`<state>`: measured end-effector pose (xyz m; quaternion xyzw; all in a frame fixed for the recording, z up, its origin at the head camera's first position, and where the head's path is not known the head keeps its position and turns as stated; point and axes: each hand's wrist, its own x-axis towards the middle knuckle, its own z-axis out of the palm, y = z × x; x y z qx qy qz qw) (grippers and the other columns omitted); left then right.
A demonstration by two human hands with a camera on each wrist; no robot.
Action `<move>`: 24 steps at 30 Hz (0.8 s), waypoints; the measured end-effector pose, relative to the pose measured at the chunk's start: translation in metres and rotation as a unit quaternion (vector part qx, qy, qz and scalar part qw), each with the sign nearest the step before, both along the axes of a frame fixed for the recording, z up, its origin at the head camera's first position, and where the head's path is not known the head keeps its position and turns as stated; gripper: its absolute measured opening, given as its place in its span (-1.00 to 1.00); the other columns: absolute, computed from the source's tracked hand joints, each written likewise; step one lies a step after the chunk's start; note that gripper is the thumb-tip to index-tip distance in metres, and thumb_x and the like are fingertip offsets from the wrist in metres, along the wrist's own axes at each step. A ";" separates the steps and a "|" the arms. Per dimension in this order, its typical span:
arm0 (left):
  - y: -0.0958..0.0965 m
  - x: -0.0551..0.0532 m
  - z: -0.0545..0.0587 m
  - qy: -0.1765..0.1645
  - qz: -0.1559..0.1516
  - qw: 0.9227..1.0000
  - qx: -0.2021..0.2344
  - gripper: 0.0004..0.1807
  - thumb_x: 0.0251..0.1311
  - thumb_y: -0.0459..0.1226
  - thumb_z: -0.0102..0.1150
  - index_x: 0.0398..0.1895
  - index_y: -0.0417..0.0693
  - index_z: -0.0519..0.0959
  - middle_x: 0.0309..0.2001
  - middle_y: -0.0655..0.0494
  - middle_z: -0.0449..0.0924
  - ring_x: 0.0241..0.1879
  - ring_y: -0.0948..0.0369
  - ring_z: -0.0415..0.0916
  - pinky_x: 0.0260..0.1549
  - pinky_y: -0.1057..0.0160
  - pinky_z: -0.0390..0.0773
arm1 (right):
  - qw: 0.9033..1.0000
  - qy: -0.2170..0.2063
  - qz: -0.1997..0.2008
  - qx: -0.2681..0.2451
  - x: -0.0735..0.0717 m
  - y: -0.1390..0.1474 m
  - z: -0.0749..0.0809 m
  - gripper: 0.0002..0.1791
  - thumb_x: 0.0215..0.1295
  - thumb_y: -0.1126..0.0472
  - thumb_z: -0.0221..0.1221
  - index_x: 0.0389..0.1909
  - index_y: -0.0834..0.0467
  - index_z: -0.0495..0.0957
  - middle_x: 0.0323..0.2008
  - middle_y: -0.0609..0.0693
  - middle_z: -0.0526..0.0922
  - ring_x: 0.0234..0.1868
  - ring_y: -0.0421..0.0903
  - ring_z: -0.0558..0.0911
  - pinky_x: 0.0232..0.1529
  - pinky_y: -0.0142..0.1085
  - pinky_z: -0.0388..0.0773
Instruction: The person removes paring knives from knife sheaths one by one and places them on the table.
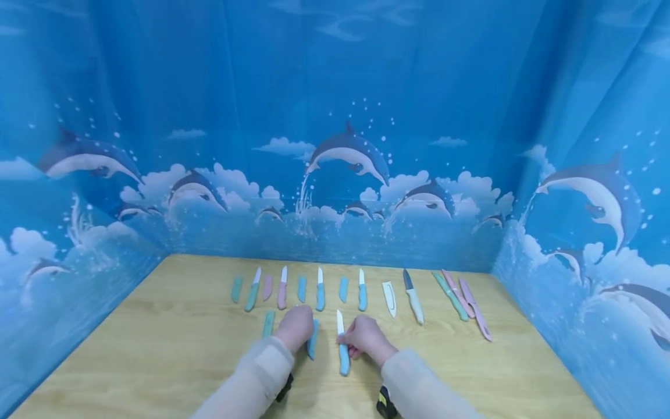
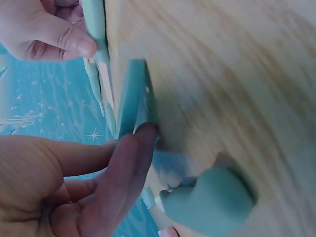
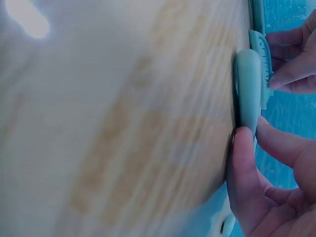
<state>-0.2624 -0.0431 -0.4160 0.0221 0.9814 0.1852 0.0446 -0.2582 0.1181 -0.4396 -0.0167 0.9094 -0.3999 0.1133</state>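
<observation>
At the lower centre of the head view, a blue sheath (image 1: 312, 340) is being pinched in the left grip (image 1: 295, 327), while a blue-handled knife (image 1: 344, 358) is being pinched in the right grip (image 1: 366, 334) where its handle is meeting the bare blade (image 1: 339, 322). The step in hand is apparently the setting of this knife beside its sheath on the tabletop (image 1: 157, 343), as the row beyond is being made up of such pairs, with a white sheath (image 1: 389, 299) and a white-handled knife (image 1: 414, 305) lying near its right end. The next move is probably calling for both pieces to be squared up and for each pinch to be loosened, with fingers being kept off the edge. In the right wrist view, notches (image 3: 265, 59) are being shown along the sheath's side, too fine for the head view. In the left wrist view, a rounded teal handle (image 2: 215, 202) is being revealed at lower right; in the head view it is possibly being covered by the left sleeve (image 1: 269, 364).
</observation>
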 end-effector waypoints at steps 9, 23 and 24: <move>-0.001 0.002 -0.004 -0.006 0.003 0.999 -0.034 -0.88 0.25 -0.45 0.04 -0.39 -0.24 0.57 -0.36 -0.09 0.60 -0.37 0.07 0.52 -0.26 0.17 0.58 | 1.000 0.016 -0.009 0.004 -0.001 -0.004 0.001 -0.77 0.15 0.27 0.34 -0.56 0.21 0.49 -0.68 0.03 0.57 -0.71 -0.21 0.54 -0.63 -0.41 0.54; -0.004 -0.002 -0.007 -0.035 0.019 0.999 -0.023 -0.86 0.26 -0.42 0.04 -0.29 -0.28 0.60 -0.33 -0.10 0.61 -0.41 0.09 0.49 -0.32 0.20 0.55 | 0.999 0.042 -0.008 0.019 0.000 0.005 0.005 -0.72 0.21 0.11 0.32 -0.47 0.20 0.48 -0.66 0.04 0.57 -0.69 -0.17 0.55 -0.62 -0.36 0.53; -0.004 -0.002 -0.007 -0.037 0.020 0.999 -0.023 -0.86 0.26 -0.42 0.04 -0.27 -0.28 0.60 -0.32 -0.11 0.61 -0.41 0.09 0.50 -0.31 0.19 0.55 | 0.999 0.048 -0.010 0.019 -0.002 0.008 0.007 -0.71 0.23 0.09 0.30 -0.45 0.21 0.48 -0.66 0.05 0.57 -0.68 -0.16 0.55 -0.61 -0.35 0.53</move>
